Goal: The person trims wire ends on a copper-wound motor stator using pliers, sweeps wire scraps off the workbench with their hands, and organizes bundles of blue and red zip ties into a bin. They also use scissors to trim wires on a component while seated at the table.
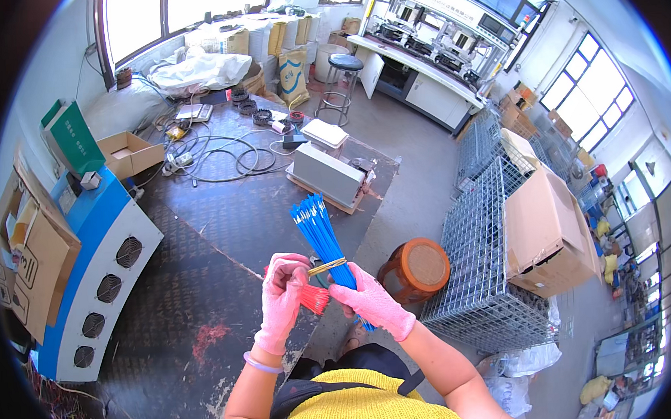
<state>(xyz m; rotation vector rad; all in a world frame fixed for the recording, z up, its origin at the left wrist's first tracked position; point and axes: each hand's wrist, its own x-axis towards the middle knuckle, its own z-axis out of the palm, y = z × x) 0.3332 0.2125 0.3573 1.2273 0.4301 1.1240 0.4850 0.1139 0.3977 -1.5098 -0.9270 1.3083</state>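
Observation:
My right hand (373, 301), in a pink glove, is closed around a bundle of blue wires (322, 236) with pale tips, held tilted above the table's near edge. A yellowish rubber band (327, 267) circles the bundle and stretches toward my left hand (281, 290). That hand, also in a pink glove, has its fingers curled and pinched at the band's end. Between both hands a short bunch of red wires (314, 299) shows; which hand carries it I cannot tell. The lower end of the blue bundle is mostly hidden by my right hand.
Across the dark table (224, 229) lie a grey box-shaped device (326, 174) and coiled cables (251, 161). A blue-and-white housing with fans (121, 271) stands left. To the right are a round brown stool (414, 271) and a wire cage (476, 256) with a cardboard box (546, 230).

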